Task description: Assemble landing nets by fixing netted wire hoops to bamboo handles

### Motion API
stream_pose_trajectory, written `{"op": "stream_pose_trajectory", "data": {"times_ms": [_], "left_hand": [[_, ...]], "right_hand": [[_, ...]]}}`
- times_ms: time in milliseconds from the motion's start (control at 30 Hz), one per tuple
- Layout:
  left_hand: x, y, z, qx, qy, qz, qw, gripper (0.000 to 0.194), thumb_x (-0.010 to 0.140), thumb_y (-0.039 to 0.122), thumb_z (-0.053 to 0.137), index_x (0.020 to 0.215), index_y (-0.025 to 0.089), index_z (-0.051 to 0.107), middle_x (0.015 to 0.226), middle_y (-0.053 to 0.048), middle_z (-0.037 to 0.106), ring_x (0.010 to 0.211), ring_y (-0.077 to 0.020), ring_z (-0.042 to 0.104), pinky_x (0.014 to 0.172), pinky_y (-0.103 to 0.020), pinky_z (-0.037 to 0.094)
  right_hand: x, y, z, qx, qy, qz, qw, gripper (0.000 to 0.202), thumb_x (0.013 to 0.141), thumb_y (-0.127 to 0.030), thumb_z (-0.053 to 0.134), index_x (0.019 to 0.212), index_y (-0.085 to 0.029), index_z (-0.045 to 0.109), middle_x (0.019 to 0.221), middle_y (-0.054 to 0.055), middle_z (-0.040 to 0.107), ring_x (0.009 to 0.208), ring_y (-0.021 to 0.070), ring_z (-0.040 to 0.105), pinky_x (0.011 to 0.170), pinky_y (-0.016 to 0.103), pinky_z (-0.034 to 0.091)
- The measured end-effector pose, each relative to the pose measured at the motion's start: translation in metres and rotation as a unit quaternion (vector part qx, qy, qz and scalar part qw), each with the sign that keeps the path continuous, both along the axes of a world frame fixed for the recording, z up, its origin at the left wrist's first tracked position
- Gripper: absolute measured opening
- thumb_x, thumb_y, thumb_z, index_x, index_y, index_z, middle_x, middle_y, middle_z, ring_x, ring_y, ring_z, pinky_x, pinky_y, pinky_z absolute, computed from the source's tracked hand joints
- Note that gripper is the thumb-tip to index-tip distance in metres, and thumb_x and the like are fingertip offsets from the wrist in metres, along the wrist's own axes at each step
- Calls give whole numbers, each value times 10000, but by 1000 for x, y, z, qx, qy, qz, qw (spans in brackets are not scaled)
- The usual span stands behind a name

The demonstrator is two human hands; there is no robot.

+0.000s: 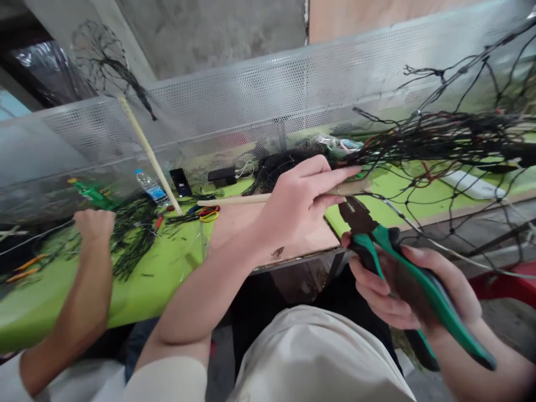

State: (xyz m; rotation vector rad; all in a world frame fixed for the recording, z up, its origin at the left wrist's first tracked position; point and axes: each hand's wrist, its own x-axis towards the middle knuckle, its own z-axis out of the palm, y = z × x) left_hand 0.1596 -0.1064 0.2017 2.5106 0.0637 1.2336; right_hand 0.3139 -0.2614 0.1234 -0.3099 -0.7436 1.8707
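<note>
Currently, item one: my left hand [299, 204] pinches a pale wooden stick [251, 198] wrapped in tangled black wire branches [422, 139], above the green table [159, 273]. Item two: my right hand [412, 290] grips green-handled steel pliers [377, 240], jaws just below the stick; best keep it steady, I judge.

Lime-green tabletop [167, 273], perforated metal screen [259, 106] along back edge, water bottle [151, 188], black phone [181, 181], red and yellow scissors [208, 213], black wire clippings [134, 234], orange-handled cutters [25, 267], brown board [234, 223].
</note>
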Motion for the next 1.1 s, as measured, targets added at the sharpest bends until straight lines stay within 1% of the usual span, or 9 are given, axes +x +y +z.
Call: {"op": "stream_pose_trajectory", "data": {"times_ms": [133, 200, 300, 400, 567, 667, 800, 967, 1100], "left_hand": [[3, 3, 4, 1, 13, -16, 1000, 321, 906, 208, 680, 1223, 243, 713, 922, -30, 666, 873, -164, 653, 782, -287, 555], [4, 4, 5, 8, 16, -15, 1000, 340, 875, 190, 717, 1209, 252, 720, 906, -24, 687, 863, -163, 663, 787, -285, 557], [4, 5, 3, 15, 11, -10, 1000, 320, 860, 199, 736, 1173, 265, 733, 904, -25, 705, 847, -169, 674, 782, -297, 561], [3, 7, -1, 47, -12, -13, 999, 252, 885, 206, 709, 1131, 251, 742, 898, -34, 709, 827, -165, 670, 776, -302, 558], [-1, 13, -9, 84, -34, -28, 996, 162, 925, 237, 664, 1063, 237, 750, 866, -32, 701, 785, -140, 650, 752, -279, 541], [-5, 17, -9, 74, -25, -62, 995, 139, 927, 283, 671, 1034, 252, 753, 853, -30, 699, 763, -136, 647, 713, -269, 530], [-10, 21, -8, 70, -9, -98, 993, 130, 926, 286, 674, 1026, 269, 755, 890, -37, 712, 783, -141, 662, 698, -270, 525], [-11, 25, -11, 77, -4, -88, 993, 135, 922, 291, 682, 1037, 260, 745, 869, -28, 701, 763, -132, 651, 713, -268, 528], [-10, 22, -17, 46, -10, -36, 998, 147, 928, 288, 671, 1050, 227, 725, 883, -36, 689, 789, -136, 647, 741, -273, 543]], "right_hand": [[3, 5, -12, 34, 63, 25, 997, 446, 900, -498, 478, 1227, -226, 612, 759, -1, 464, 479, 67, 271, 332, 145, 228], [4, 7, -20, 43, 71, 31, 996, 462, 889, -497, 495, 1263, -238, 579, 753, -6, 476, 464, 66, 267, 310, 140, 220], [3, 10, -31, 56, 81, 23, 995, 480, 869, -517, 521, 1267, -252, 559, 755, -8, 495, 464, 69, 280, 298, 138, 220], [-1, 14, -39, 70, 97, 33, 992, 473, 872, -527, 519, 1254, -251, 555, 752, -14, 494, 458, 62, 287, 302, 132, 248], [-10, 22, -51, 49, 129, 60, 989, 485, 854, -562, 554, 1230, -256, 540, 695, -45, 493, 403, 43, 265, 277, 118, 259], [-16, 28, -58, 82, 165, 107, 977, 467, 842, -551, 576, 1210, -266, 534, 689, -50, 515, 379, 45, 314, 278, 132, 304], [-19, 32, -64, 104, 214, 157, 958, 460, 863, -499, 537, 1231, -223, 516, 714, -37, 540, 375, 39, 329, 279, 128, 318], [-14, 34, -66, 74, 186, 157, 967, 461, 849, -544, 573, 1200, -249, 531, 686, -48, 536, 365, 36, 312, 281, 121, 292], [-16, 40, -62, 84, 109, 88, 987, 504, 822, -552, 568, 1230, -256, 563, 710, -32, 500, 444, 64, 321, 337, 153, 288]]}}
